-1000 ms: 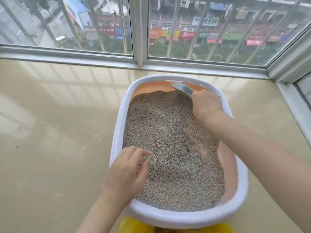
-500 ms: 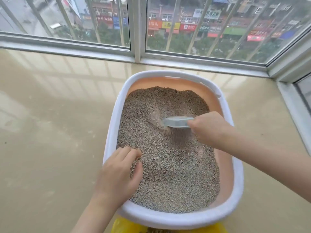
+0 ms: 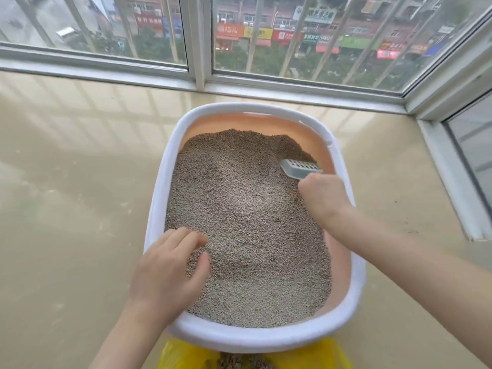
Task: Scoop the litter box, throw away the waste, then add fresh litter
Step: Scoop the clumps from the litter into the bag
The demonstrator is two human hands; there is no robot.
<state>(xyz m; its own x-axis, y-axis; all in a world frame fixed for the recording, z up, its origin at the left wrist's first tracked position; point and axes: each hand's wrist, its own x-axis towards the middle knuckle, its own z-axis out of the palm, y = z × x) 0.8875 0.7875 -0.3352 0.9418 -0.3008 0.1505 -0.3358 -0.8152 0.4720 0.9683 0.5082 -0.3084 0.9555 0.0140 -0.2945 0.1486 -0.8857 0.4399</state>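
A litter box [image 3: 343, 166] with a white rim and peach inner walls stands on the tan floor, filled with grey-brown litter [image 3: 247, 222]. My right hand [image 3: 323, 198] grips the handle of a pale grey slotted scoop [image 3: 299, 168], whose head lies at the litter's far right side near the wall. My left hand [image 3: 170, 275] grips the box's near left rim, fingers curled inside over the litter. No clump shows in the scoop.
A yellow bag [image 3: 183, 355] lies on the floor just under the box's near end, with brown material in its opening. Window frames [image 3: 197, 83] bound the floor at the back and right. Glossy floor [image 3: 74, 195] stretches to the left.
My right hand has carried the scoop from the middle of the litter back toward the far right side. The furrow in the middle has smoothed over. The left hand stays on the rim.
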